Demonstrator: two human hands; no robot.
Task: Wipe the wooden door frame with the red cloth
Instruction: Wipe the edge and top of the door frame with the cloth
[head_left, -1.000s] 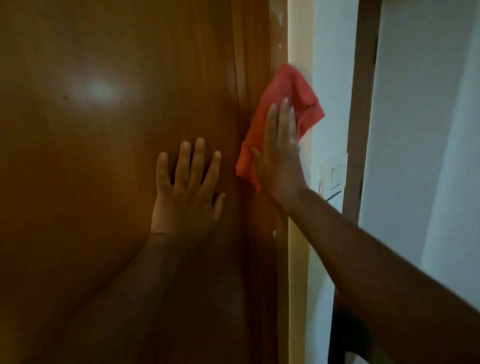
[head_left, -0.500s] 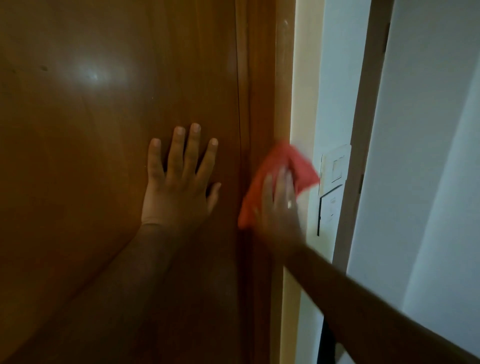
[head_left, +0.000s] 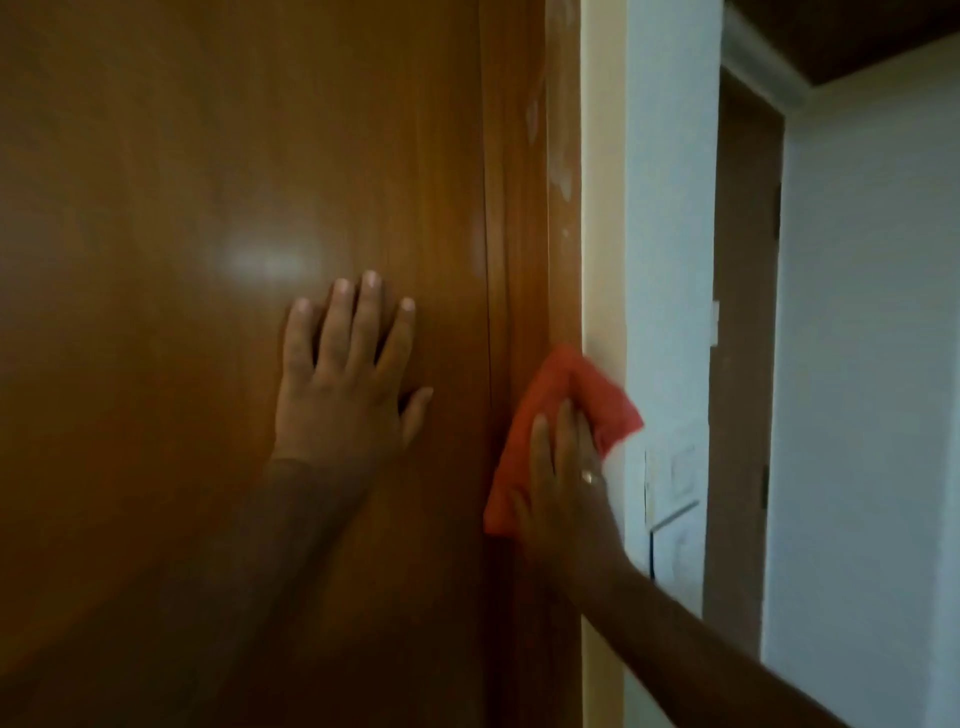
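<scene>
Your left hand (head_left: 345, 395) lies flat on the door (head_left: 182, 208), fingers spread, grip released. At its 4 o'clock, your right hand (head_left: 563, 499) presses the red cloth (head_left: 582, 379) to the wooden door frame (head_left: 519, 208), grip released.

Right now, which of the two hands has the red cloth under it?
The right hand, pressing the red cloth on the door frame; the left hand lies flat and bare on the door.

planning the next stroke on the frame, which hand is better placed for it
Right. The right hand presses the cloth against the frame; the left hand lies flat on the door, apart from the cloth.
</scene>
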